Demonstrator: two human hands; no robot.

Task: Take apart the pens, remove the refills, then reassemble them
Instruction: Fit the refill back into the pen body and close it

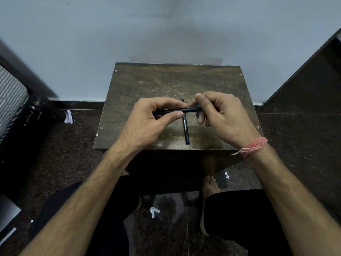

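Observation:
A dark blue pen (186, 110) is held level above the small wooden table (144, 85), running left to right. My left hand (147, 122) pinches its barrel between thumb and fingers. My right hand (223, 115) grips the pen's right end with its fingertips, and that end is mostly hidden. A second dark pen (186, 130) with white lettering lies flat on the table under my hands, pointing toward me. A short dark piece (197, 114) shows just below my right fingers; I cannot tell what it is.
The table stands against a pale blue wall (166, 30). Dark furniture (310, 85) rises on the right and a dark frame (27, 111) on the left. Bits of white paper (154, 212) lie on the dark speckled floor. My knees and a bare foot (209, 187) are below the table.

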